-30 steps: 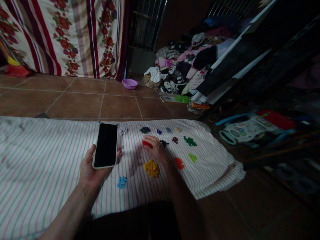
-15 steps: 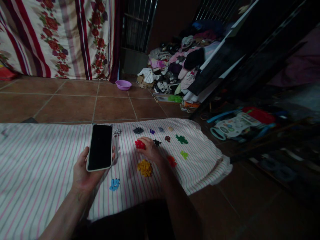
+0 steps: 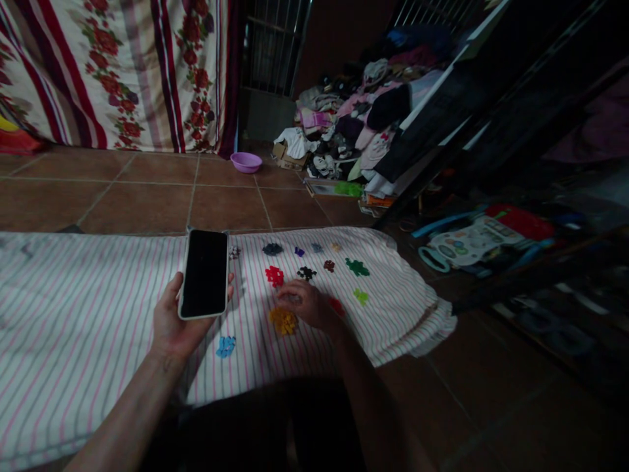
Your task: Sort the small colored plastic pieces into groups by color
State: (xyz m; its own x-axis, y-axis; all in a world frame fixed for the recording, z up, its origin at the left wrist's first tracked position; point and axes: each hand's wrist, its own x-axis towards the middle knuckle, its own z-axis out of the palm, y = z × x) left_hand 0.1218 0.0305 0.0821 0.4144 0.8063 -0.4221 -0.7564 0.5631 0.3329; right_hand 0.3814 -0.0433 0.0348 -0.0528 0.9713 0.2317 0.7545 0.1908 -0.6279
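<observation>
A phone with a dark screen rests in my left hand, fingers wrapped round its edges. My right hand hovers just above the yellow pile, its fingers curled; whether anything is between the fingertips is too small to tell. Beyond it lie a red pile and a black pile. Light blue pieces are nearer to me. An orange-red pile is partly hidden behind my right wrist. Dark green and lime pieces sit to the right.
A striped cloth lies under the piles, with smaller grey, purple, beige and brown groups along its far side. Past it on the tiled floor stand a purple basin and a heap of clothes. A toy panel is at right.
My right hand has moved from the red pile toward me, to the yellow pile. The red pieces are now uncovered. The phone is still in my left hand, and the view has shifted slightly.
</observation>
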